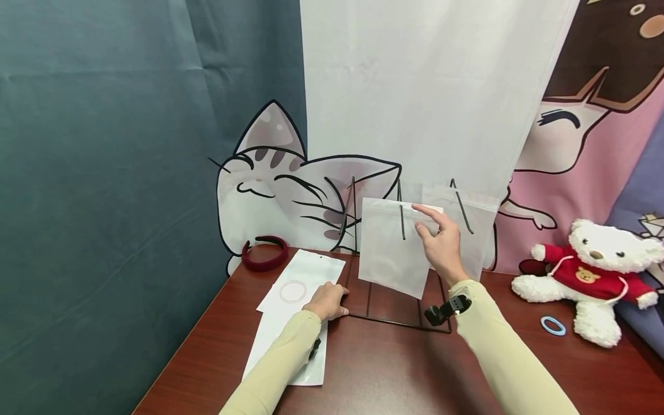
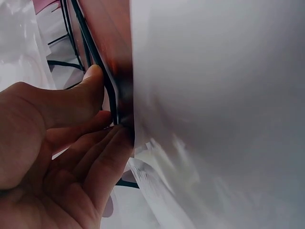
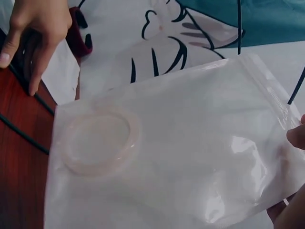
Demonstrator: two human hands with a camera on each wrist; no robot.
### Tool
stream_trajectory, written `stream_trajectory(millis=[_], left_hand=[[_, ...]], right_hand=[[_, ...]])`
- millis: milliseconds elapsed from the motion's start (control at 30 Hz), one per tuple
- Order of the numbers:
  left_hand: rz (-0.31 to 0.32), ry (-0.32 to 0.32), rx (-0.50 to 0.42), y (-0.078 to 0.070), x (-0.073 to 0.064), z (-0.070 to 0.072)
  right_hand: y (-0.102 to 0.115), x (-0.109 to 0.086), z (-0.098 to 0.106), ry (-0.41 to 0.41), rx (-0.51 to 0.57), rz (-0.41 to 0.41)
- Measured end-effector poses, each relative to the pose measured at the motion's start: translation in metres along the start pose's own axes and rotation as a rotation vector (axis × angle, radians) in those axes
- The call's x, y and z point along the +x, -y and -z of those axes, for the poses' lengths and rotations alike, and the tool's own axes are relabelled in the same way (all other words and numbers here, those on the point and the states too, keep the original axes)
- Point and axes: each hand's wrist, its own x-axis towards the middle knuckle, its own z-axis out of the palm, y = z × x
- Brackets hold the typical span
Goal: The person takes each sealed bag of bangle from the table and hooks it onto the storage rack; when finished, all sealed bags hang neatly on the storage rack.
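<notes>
A clear zip bag [image 1: 391,253] with a pale pink ring [image 3: 100,140] inside hangs from a hook of the black wire rack [image 1: 399,324]. My right hand [image 1: 443,245] is at the bag's upper right corner, index finger and thumb spread apart beside the hook. In the right wrist view, its thumb and fingers touch the bag's zip end. My left hand [image 1: 328,301] rests low at the rack's left side. In the left wrist view, its thumb and nearly straight fingers touch the black bar [image 2: 97,57]. White packaging [image 2: 214,95] lies close by these fingers.
Another clear bag [image 1: 474,230] hangs on the right hook. White bags [image 1: 311,276], one showing a pale ring [image 1: 293,291], lie on the brown table [image 1: 373,369]. A dark red headband [image 1: 264,262] is behind left; a teddy bear [image 1: 596,276] and blue ring [image 1: 553,325] are right.
</notes>
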Motion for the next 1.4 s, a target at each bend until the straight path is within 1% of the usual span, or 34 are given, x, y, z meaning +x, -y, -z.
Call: stream_trajectory(millis=[200, 333, 500, 633, 833, 933, 1067, 1133, 1200, 1267, 1333, 1400], left_hand=[[0.004, 0.002, 0.003, 0.0, 0.0, 0.0], [0.004, 0.004, 0.0, 0.0, 0.0, 0.0], [0.007, 0.002, 0.003, 0.0, 0.0, 0.001], [0.007, 0.003, 0.002, -0.001, 0.0, 0.001], [0.003, 0.004, -0.01, -0.002, -0.001, 0.0], [-0.001, -0.001, -0.004, -0.002, 0.0, 0.0], [-0.007, -0.002, 0.007, -0.003, 0.001, 0.0], [-0.006, 0.001, 0.007, -0.003, 0.001, 0.0], [-0.006, 0.005, 0.007, -0.003, 0.002, 0.0], [-0.008, 0.009, 0.008, -0.003, 0.001, 0.001], [-0.012, 0.007, 0.009, -0.002, 0.001, 0.001], [-0.013, 0.001, 0.005, -0.001, 0.0, 0.001]], right_hand=[[-0.003, 0.013, -0.005, 0.069, -0.077, -0.039], [-0.004, 0.019, -0.007, 0.106, -0.117, -0.055], [-0.007, 0.02, -0.003, 0.173, -0.137, -0.082], [-0.015, 0.014, 0.002, 0.224, -0.15, -0.083], [-0.037, -0.004, 0.014, 0.29, -0.142, -0.074], [-0.048, -0.017, 0.024, 0.333, -0.169, -0.069], [-0.069, -0.035, 0.038, 0.378, -0.217, -0.068], [-0.081, -0.044, 0.045, 0.413, -0.253, -0.068], [-0.091, -0.055, 0.051, 0.461, -0.307, -0.093], [-0.1, -0.064, 0.057, 0.514, -0.38, -0.107], [-0.106, -0.071, 0.061, 0.569, -0.447, -0.114], [-0.111, -0.077, 0.064, 0.634, -0.501, -0.103]])
